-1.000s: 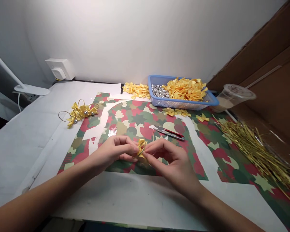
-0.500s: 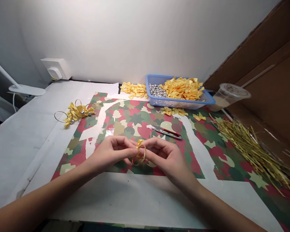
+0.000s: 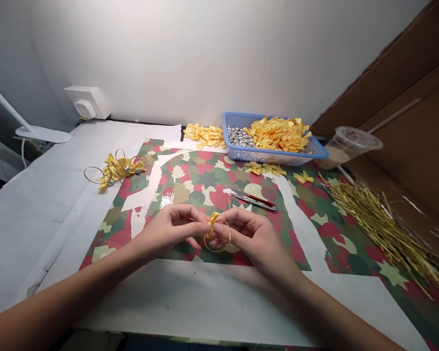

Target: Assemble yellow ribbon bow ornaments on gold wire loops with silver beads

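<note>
Two hands, left hand (image 3: 164,230) and right hand (image 3: 256,235), pinch a yellow bow (image 3: 214,218) with gold wire loop (image 3: 230,237) between them. Shaping seems in hand, calling for light, steady fingertips. Snips (image 3: 260,200) lie toward two o'clock, basket (image 3: 278,156) one, bow cluster (image 3: 116,168) ten.

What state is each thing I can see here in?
Left hand: pinching bow
Right hand: pinching at bow
Yellow bow: held, partly hidden
Gold cord: curved into a loop
Snips: lying down, untouched
Blue basket: uncovered, filled
Cup: lidded, partly full
Patterned paper: torn in places
</note>
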